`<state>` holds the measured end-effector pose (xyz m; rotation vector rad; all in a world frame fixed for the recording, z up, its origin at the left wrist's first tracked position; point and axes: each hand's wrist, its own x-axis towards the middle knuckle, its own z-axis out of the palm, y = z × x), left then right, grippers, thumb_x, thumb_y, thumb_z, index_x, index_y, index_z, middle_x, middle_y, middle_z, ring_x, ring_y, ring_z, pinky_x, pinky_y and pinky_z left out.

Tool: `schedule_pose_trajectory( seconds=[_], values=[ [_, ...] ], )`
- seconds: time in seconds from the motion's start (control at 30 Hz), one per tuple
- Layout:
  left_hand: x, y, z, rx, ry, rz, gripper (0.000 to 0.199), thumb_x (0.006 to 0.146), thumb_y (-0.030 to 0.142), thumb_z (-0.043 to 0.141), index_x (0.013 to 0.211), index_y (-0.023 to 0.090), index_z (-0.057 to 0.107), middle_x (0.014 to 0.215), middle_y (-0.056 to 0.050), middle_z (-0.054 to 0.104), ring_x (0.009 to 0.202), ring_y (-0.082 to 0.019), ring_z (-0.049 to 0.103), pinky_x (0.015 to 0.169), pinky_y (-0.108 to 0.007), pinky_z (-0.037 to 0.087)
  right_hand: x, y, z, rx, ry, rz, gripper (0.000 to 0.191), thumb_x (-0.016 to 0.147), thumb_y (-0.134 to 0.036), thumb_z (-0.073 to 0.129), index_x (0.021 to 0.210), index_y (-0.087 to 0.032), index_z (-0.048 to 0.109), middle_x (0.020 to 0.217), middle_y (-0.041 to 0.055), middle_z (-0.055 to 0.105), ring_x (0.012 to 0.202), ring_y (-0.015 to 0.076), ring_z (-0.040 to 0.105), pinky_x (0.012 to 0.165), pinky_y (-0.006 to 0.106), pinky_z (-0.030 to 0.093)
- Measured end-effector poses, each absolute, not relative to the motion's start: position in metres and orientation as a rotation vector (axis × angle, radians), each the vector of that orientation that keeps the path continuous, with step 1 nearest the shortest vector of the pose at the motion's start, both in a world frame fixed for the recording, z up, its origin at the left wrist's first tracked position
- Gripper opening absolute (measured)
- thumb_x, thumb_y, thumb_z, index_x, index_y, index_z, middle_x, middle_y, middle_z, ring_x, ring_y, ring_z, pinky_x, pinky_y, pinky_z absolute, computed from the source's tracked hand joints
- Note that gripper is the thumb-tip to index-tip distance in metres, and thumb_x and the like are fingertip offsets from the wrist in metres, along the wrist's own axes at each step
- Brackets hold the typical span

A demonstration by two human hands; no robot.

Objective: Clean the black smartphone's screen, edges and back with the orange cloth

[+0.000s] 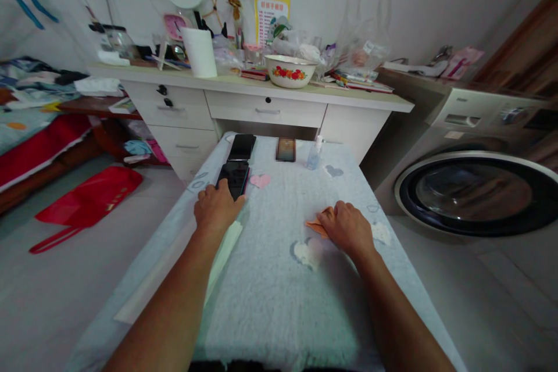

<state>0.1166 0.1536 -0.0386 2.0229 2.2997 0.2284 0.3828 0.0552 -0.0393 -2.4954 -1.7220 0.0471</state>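
Note:
My left hand [215, 204] is closed at the near end of a black smartphone [236, 175], with the thumb at its right edge and the fingers along the left. Just beyond that phone lies another dark, flat phone-like device [242, 146]. My right hand [347, 225] is bunched around an orange cloth [319, 226], pressed down on the table cover; part of the cloth sticks out on the left. A small clear spray bottle [314, 154] stands at the far right of the table. Left of the bottle lies a flat device with a brownish face [286, 150].
A pale cloth with heart patterns covers the table [279, 296]. Pale green and white sheets [224, 256] lie under my left forearm. Behind stands a white desk [244, 99] holding a flowered bowl [291, 71] and a paper roll [199, 53]. A washing machine [471, 128] is at right; a red bag [93, 197] lies on the floor.

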Motion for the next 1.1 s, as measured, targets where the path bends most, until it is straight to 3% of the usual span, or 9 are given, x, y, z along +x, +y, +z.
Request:
schedule_pose_trajectory(
  seconds=[0.2, 0.37, 0.5, 0.67, 0.77, 0.87, 1.0, 1.1],
  values=[
    [0.117, 0.152, -0.042, 2.051, 2.298, 0.301, 0.062, 0.081, 0.052, 0.044, 0.129, 0.013, 0.046, 0.115, -0.023, 0.056, 0.107, -0.039, 0.051, 0.083, -0.046, 0.043, 0.369, 0.056, -0.054, -2.344, -1.864, -0.041, 0.048, 0.082, -0.061, 0.05, 0.092, -0.015, 0.06, 0.091, 0.015, 0.061, 0.085, 0.0272, 0.058, 0.07, 0.035, 0.04],
    [0.12, 0.152, -0.046, 2.06, 2.363, 0.409, 0.06, 0.083, 0.046, 0.044, 0.131, 0.01, 0.043, 0.115, -0.024, 0.053, 0.107, -0.038, 0.049, 0.085, -0.046, 0.04, 0.366, 0.057, -0.061, -2.251, -1.94, -0.065, 0.022, 0.081, -0.036, 0.057, 0.092, -0.016, 0.057, 0.089, 0.012, 0.06, 0.083, 0.0245, 0.055, 0.072, 0.033, 0.038],
    [0.12, 0.152, -0.046, 2.166, 2.389, 0.479, 0.061, 0.083, 0.044, 0.047, 0.13, 0.007, 0.043, 0.111, -0.024, 0.053, 0.106, -0.037, 0.048, 0.09, -0.045, 0.036, 0.371, 0.059, -0.062, -2.172, -1.927, 0.049, 0.015, 0.077, -0.023, 0.058, 0.091, -0.017, 0.056, 0.088, 0.0099, 0.06, 0.081, 0.0229, 0.054, 0.072, 0.032, 0.036],
    [0.13, 0.144, -0.041, 2.317, 2.254, 0.602, 0.058, 0.083, 0.042, 0.05, 0.13, 0.009, 0.043, 0.114, -0.02, 0.052, 0.108, -0.034, 0.046, 0.093, -0.044, 0.035, 0.376, 0.061, -0.065, -1.787, -1.639, 0.463, 0.007, 0.081, -0.023, 0.053, 0.087, -0.02, 0.051, 0.08, 0.0026, 0.059, 0.072, 0.0171, 0.055, 0.065, 0.028, 0.038],
    [0.143, 0.134, -0.039, 2.397, 2.078, 0.677, 0.055, 0.083, 0.039, 0.052, 0.129, 0.011, 0.044, 0.116, -0.018, 0.051, 0.11, -0.032, 0.045, 0.095, -0.043, 0.035, 0.377, 0.063, -0.067, -1.37, -1.308, 0.932, 0.019, 0.083, -0.038, 0.055, 0.086, -0.022, 0.046, 0.072, -0.0014, 0.058, 0.061, 0.0142, 0.054, 0.056, 0.025, 0.039],
    [0.158, 0.121, -0.041, 2.453, 1.865, 0.694, 0.053, 0.083, 0.038, 0.053, 0.128, 0.012, 0.046, 0.115, -0.017, 0.051, 0.109, -0.031, 0.045, 0.096, -0.043, 0.036, 0.375, 0.064, -0.064, -1.071, -1.018, 1.252, 0.027, 0.077, -0.039, 0.064, 0.086, -0.023, 0.044, 0.077, -0.0007, 0.062, 0.062, 0.0136, 0.058, 0.055, 0.024, 0.041],
    [0.174, 0.107, -0.051, 2.469, 1.669, 0.718, 0.05, 0.082, 0.033, 0.055, 0.127, 0.012, 0.047, 0.114, -0.017, 0.052, 0.106, -0.03, 0.046, 0.094, -0.045, 0.037, 0.372, 0.064, -0.058, -0.945, -0.851, 1.421, 0.032, 0.069, -0.034, 0.071, 0.086, -0.024, 0.046, 0.087, 0.0008, 0.065, 0.071, 0.0157, 0.062, 0.061, 0.028, 0.046],
    [0.179, 0.099, -0.057, 2.456, 1.63, 0.688, 0.05, 0.081, 0.032, 0.056, 0.126, 0.013, 0.047, 0.114, -0.016, 0.051, 0.107, -0.03, 0.045, 0.095, -0.045, 0.038, 0.371, 0.064, -0.058, -0.96, -0.817, 1.443, 0.028, 0.066, -0.029, 0.07, 0.085, -0.023, 0.05, 0.082, 0.0001, 0.063, 0.064, 0.0139, 0.059, 0.056, 0.026, 0.044]
  ],
)
